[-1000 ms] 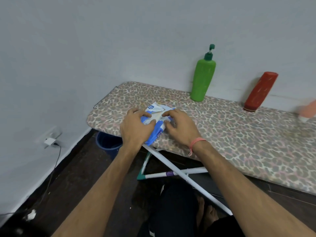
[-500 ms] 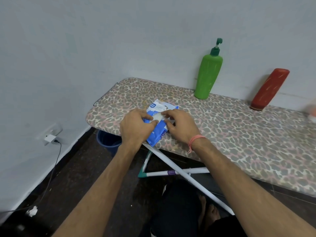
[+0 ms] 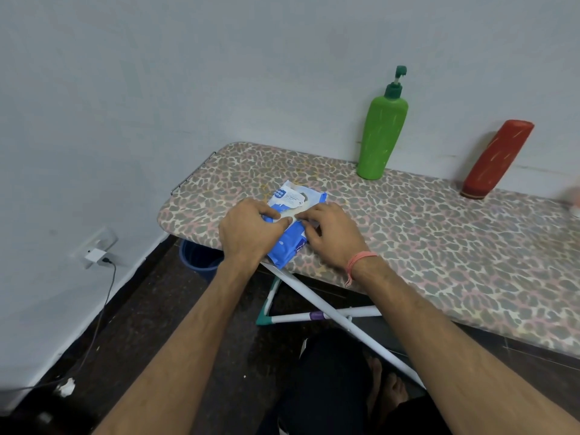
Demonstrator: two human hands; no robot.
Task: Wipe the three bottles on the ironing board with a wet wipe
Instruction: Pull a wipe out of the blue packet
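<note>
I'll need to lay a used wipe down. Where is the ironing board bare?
Bare cover lies between the wipes pack and green pump bottle, and along the front edge below the red bottle. Both hands crowd the pack.

Blue wet-wipe pack [image 3: 290, 227] flat near ironing board [image 3: 439, 240] edge; upright green pump bottle [image 3: 381, 136], leaning red bottle [image 3: 497, 160] behind.

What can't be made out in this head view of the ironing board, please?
- Third bottle: cut off by the right edge and blurred.
- Wet wipe pack opening: covered by the left hand and right hand, so no wipe is visible.
- Pack's small print: too small.
- Blue bucket: mostly hidden under the ironing board.
</note>
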